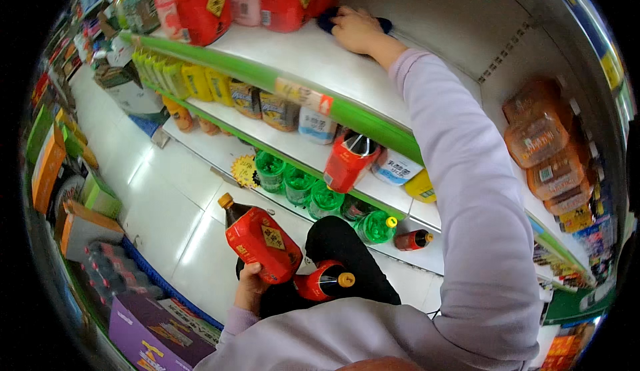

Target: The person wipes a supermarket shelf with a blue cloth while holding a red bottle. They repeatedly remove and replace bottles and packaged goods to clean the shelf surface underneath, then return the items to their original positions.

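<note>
My left hand (pixel 251 282) grips the lower end of a red-labelled plastic bottle (pixel 270 246) of dark drink, its orange cap tilted up and away. A second red-labelled bottle (pixel 320 282) rests on my lap against my black trousers (pixel 345 256). On the white upper shelf (pixel 300 63), my right arm is stretched out. My right hand (pixel 357 30) presses down on a dark blue cloth (pixel 327 20) with bent fingers, close to the back panel. Shrink-wrapped red bottle packs (pixel 195 8) stand left of the cloth.
Below are yellow packs (pixel 195 82), a red bottle (pixel 350 161) jutting past the shelf edge, and green bottles (pixel 327 198) on the bottom shelf. A small red bottle (pixel 413 240) lies on its side. Orange-brown packs (pixel 537 141) fill the right. Cartons (pixel 160 331) stand at lower left.
</note>
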Demonstrator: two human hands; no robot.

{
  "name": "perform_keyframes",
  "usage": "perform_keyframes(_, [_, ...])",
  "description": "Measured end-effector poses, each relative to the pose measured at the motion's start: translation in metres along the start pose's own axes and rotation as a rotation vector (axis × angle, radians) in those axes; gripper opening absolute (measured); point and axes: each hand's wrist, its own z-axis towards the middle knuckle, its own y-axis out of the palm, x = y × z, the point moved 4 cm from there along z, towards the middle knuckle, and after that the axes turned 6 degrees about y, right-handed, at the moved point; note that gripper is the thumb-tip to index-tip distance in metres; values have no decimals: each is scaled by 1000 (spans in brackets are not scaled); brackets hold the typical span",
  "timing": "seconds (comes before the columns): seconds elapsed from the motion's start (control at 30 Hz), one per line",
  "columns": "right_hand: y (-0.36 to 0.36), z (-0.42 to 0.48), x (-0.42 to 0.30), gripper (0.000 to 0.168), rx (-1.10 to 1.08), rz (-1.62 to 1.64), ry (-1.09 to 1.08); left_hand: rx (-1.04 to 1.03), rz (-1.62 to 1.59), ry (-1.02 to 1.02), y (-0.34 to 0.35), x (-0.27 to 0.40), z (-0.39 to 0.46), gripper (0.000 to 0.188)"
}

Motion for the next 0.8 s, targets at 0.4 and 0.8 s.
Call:
perform_keyframes(0.4, [8,-52,158,48,-27,-108,47,-20,-8,-41,0,-9,0,82])
perform_keyframes(0.8, [10,50,16,42,-115,-144,156,63,125,-74,2,-8,0,91])
